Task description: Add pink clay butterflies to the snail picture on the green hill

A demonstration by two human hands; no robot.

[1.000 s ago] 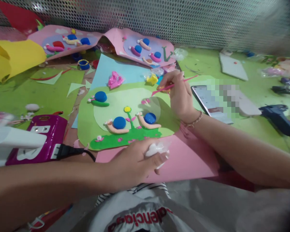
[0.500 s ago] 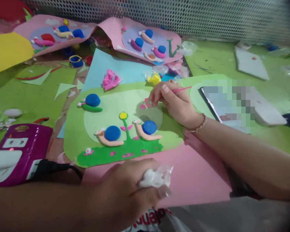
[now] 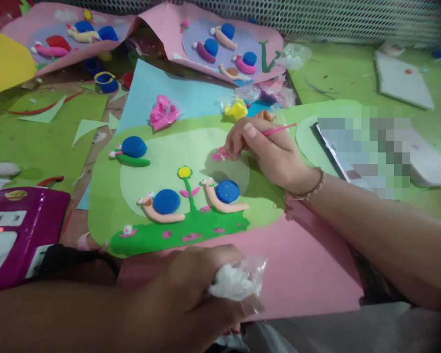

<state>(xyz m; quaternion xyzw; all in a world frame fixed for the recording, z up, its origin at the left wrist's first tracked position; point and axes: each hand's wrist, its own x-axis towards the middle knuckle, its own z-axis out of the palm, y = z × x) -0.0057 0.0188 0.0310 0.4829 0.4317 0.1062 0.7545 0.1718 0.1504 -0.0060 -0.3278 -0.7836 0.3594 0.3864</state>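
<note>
The pink butterfly shape lies on the green card — the right hand, pinching a pink stick, seems to be detailing it, which calls for steadiness. Nearer, the left hand grips bagged white clay.

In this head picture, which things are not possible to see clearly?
In the head view:
Phone screen: partly covered by blurry squares.
Part of pink stick: hidden by the right hand.
Purple power strip: cut off by the picture's left edge.
Yellow paper: cut off there too.
</note>
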